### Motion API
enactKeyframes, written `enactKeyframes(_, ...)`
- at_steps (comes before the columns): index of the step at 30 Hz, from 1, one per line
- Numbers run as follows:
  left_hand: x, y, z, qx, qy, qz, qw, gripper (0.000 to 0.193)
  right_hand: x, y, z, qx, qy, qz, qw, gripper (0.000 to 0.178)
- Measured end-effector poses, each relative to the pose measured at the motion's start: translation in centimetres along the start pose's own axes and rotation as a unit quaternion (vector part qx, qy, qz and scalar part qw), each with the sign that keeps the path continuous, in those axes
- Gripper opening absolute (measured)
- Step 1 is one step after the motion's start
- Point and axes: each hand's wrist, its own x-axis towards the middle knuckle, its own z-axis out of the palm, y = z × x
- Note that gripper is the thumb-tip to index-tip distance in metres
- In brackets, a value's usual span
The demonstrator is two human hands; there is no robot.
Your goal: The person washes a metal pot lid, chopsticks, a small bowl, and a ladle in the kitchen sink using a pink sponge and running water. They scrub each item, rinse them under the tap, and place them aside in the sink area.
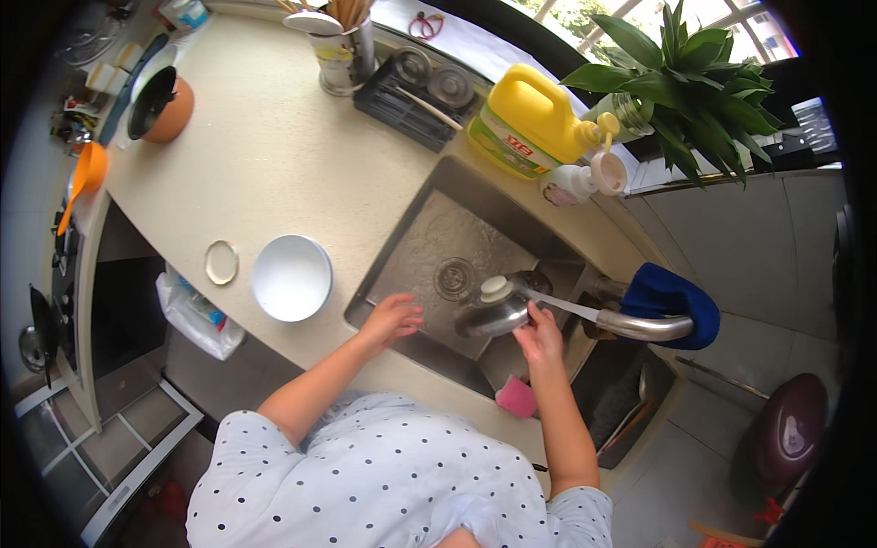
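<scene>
My right hand (539,336) grips the edge of a shiny round metal lid (498,318) with a pale knob (495,289) on top. It is tilted over the right part of the steel sink (420,219). A stream of water (562,303) runs onto it from the faucet (644,326). My left hand (393,321) hovers over the sink's near left edge, fingers apart and holding nothing. Water ripples around the drain (454,278). On the front rim, beside my right forearm, lies a pink sponge (517,397).
A white bowl (291,278) and a small round disc (221,263) sit on the counter (237,137) to the left. Behind the sink stand a yellow jug (525,119), a white bottle (568,185) and a dark rack (406,110). A blue cloth (671,306) drapes the faucet.
</scene>
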Motion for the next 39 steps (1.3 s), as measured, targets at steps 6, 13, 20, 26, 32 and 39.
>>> enactKeyframes(6, -11.8, 0.7, -8.7, -0.094, 0.161, 0.089, 0.978, 0.026, -5.1, 1.3, -0.8, -0.045, -0.011, 0.013, 0.999, 0.011)
enactKeyframes(13, -12.6, 7.8, -13.3, 0.002, 0.145, 0.247, 0.958, 0.051, -8.9, 1.6, -0.8, -0.102, -0.044, -0.021, 0.994, 0.012)
enactKeyframes(20, -8.9, 9.3, -9.1, 0.114, 0.109, 0.226, 0.961, 0.059, -16.8, -2.3, -4.4, -0.141, -0.115, -0.101, 0.978, 0.013)
enactKeyframes(26, -1.9, 8.5, 0.9, 0.190, -0.052, 0.152, 0.969, 0.060, -23.0, -7.6, -10.5, -0.061, -0.012, -0.237, 0.969, 0.024)
enactKeyframes(32, 11.8, 1.8, 9.0, 0.176, -0.132, 0.017, 0.975, 0.058, -23.9, -9.5, -25.9, 0.208, 0.078, -0.353, 0.909, 0.020)
enactKeyframes(39, 22.7, -3.6, 10.5, 0.131, -0.042, -0.027, 0.990, 0.049, -13.5, -16.7, -37.0, 0.383, 0.215, -0.471, 0.765, 0.026)
